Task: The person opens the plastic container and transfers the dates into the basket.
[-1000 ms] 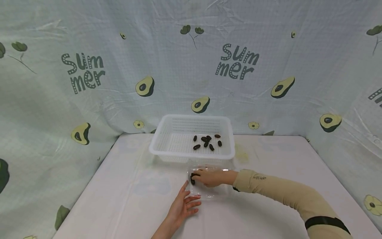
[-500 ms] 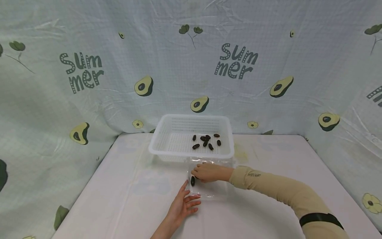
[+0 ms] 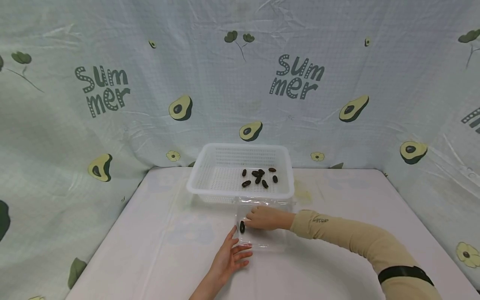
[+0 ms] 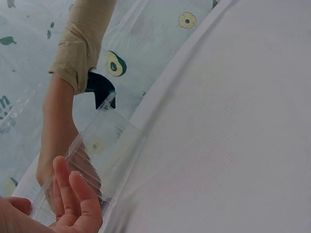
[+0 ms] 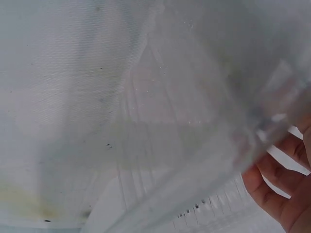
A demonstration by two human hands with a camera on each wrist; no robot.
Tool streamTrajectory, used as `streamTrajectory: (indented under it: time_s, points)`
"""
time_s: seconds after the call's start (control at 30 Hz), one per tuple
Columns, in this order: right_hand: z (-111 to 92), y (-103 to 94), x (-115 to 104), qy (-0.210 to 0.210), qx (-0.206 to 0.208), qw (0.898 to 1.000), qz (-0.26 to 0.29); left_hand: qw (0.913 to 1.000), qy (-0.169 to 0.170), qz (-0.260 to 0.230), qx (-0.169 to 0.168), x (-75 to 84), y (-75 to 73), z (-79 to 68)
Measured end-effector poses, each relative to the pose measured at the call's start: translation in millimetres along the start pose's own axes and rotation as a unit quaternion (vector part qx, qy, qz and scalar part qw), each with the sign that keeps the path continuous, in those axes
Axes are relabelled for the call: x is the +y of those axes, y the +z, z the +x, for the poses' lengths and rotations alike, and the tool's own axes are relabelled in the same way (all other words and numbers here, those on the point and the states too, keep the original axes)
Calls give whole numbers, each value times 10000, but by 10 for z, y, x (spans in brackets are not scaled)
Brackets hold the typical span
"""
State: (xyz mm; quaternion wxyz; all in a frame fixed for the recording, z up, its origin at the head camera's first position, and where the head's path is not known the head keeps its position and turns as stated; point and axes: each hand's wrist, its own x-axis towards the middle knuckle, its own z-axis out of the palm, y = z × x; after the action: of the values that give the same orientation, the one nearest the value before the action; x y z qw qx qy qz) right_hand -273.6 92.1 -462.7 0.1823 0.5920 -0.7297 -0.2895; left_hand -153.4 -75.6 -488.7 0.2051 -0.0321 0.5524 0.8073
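A clear plastic box (image 3: 262,241) lies on the table in the head view. A dark, glossy date (image 3: 241,227) lies in it near the left wall. My right hand (image 3: 268,218) is lowered into the box, back of the hand up and knuckles bent, just right of that date. Its fingertips are hidden, and I cannot tell whether they hold anything. In the right wrist view, a few of its bent fingers (image 5: 265,187) show behind the clear plastic. My left hand (image 3: 226,258) rests at the box's near left corner, fingers loosely extended along the edge (image 4: 77,199).
Behind the box stands a white perforated basket (image 3: 204,192) with several dates (image 3: 258,180) on its floor, mostly to the right. A white cloth (image 3: 180,250) covers the table. A curtain (image 3: 210,75) printed with avocados hangs behind and at the sides.
My right hand has shifted slightly to the right, off the date by the left wall, which now shows uncovered. The second dark shape seen under its fingers is hidden. My left hand has stayed still.
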Motion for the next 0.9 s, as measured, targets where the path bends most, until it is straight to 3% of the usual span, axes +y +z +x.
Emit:
streamTrajectory:
  time_s: [0.37, 0.53, 0.73, 0.9]
  points:
    - [-123, -114, 31, -308, 224, 9992, 103, 10000, -22, -3, -15, -9, 4, 8]
    - [-255, -216, 30, -247, 159, 9992, 263, 10000, -36, 0, 4, -8, 10, 15]
    - [-460, -380, 14, -122, 587, 9982, -48, 10000, -71, 45, 33, -12, 10, 22]
    - [-647, -566, 48, 26, 606, 9982, -11, 9999, -96, 73, 61, -11, 8, 28]
